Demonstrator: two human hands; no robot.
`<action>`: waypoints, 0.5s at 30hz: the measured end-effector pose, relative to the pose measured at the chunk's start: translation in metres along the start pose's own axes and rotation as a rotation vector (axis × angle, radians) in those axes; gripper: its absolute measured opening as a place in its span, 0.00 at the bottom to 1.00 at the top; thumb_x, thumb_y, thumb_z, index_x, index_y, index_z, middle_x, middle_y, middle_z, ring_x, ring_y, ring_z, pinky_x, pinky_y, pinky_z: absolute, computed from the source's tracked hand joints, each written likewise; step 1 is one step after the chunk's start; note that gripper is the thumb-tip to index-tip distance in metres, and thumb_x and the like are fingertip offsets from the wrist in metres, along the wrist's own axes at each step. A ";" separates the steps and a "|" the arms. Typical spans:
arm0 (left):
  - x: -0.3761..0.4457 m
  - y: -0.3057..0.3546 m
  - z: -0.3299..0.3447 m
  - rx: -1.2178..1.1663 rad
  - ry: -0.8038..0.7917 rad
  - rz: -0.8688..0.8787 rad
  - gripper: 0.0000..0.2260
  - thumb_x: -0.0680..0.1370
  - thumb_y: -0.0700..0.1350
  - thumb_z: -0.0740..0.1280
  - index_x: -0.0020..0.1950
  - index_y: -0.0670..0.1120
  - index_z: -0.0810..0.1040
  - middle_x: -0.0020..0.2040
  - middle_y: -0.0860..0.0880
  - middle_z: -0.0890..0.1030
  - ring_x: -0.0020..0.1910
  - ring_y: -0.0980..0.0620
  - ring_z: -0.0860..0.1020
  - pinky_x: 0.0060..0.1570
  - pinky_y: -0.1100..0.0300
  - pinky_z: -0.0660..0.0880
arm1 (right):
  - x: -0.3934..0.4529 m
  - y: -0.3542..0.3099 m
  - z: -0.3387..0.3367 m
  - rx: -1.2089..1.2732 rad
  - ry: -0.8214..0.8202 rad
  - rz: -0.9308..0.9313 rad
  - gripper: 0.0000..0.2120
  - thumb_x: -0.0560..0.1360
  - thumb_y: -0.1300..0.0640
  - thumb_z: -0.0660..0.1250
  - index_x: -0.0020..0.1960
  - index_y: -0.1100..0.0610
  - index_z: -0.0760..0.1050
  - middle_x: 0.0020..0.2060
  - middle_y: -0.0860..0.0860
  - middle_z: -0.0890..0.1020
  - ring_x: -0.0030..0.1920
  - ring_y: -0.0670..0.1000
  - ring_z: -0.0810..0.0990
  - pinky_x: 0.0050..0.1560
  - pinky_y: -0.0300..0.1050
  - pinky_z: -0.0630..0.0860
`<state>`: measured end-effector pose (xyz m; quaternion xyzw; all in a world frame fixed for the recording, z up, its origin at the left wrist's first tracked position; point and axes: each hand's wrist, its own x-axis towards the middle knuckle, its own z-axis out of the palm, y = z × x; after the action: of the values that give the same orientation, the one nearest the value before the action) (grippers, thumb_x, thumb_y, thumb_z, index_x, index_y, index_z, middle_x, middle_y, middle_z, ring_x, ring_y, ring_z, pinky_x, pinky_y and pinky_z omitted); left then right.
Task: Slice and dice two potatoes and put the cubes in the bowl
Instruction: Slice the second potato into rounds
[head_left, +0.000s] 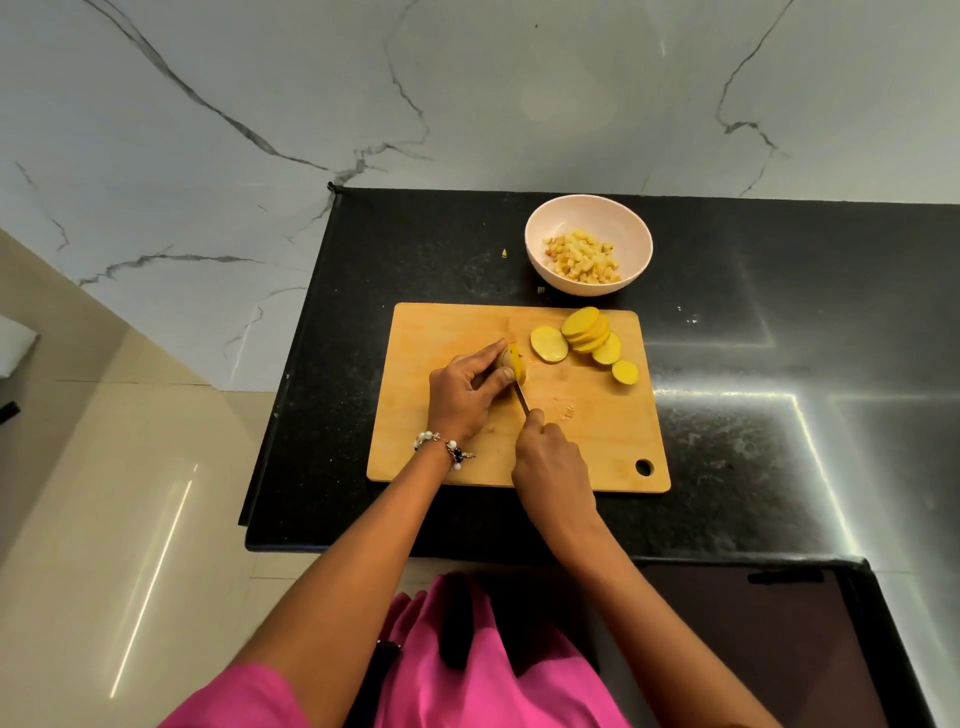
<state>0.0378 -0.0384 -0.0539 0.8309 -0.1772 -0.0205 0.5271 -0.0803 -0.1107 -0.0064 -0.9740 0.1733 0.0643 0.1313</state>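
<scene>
Left hand (466, 391), a beaded bracelet (448, 448) at its wrist, curls its fingers and thumb round the uncut end of a potato (514, 366) near the middle of the board, holding it down. Right hand (551, 460) is wrapped round the handle of a knife (521, 397), the handle hidden inside the fist; the thin blade runs up from the fist and meets the potato's cut face just beside the left thumb

Going by size: the black counter (727, 457) carries everything. On it lies a wooden cutting board (587, 441) with a round hole at its near right corner. Behind the board, apart from it, stands a pale bowl (588, 208) holding a heap of potato cubes (581, 258). On the board's far right part, a fanned stack of round yellow slices (587, 330) overlap one another, with one slice (548, 344) lying flat to their left and a small end slice (624, 372) to the right. A tiny scrap (504, 253) sits on the counter left of the bowl
</scene>
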 end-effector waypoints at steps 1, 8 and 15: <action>-0.001 0.001 -0.001 0.005 0.003 0.005 0.18 0.73 0.45 0.72 0.63 0.48 0.77 0.51 0.51 0.82 0.47 0.58 0.77 0.48 0.72 0.72 | -0.004 0.005 0.002 -0.013 0.000 -0.008 0.18 0.80 0.65 0.47 0.70 0.64 0.58 0.54 0.59 0.75 0.50 0.62 0.79 0.44 0.51 0.73; -0.003 0.008 0.000 0.020 0.009 0.006 0.18 0.73 0.44 0.71 0.63 0.51 0.77 0.54 0.50 0.83 0.47 0.61 0.76 0.49 0.72 0.72 | 0.025 0.040 -0.006 0.114 0.015 0.018 0.17 0.80 0.61 0.53 0.68 0.62 0.65 0.52 0.62 0.78 0.50 0.63 0.77 0.42 0.48 0.68; -0.003 0.013 0.002 0.011 0.018 -0.053 0.22 0.68 0.48 0.76 0.61 0.50 0.79 0.50 0.56 0.79 0.47 0.62 0.77 0.48 0.77 0.70 | 0.035 0.066 -0.015 0.675 0.023 0.088 0.09 0.80 0.58 0.60 0.51 0.57 0.80 0.34 0.55 0.80 0.33 0.54 0.77 0.31 0.44 0.68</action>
<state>0.0309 -0.0446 -0.0436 0.8383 -0.1505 -0.0258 0.5234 -0.0699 -0.1862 -0.0134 -0.8679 0.2281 -0.0023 0.4413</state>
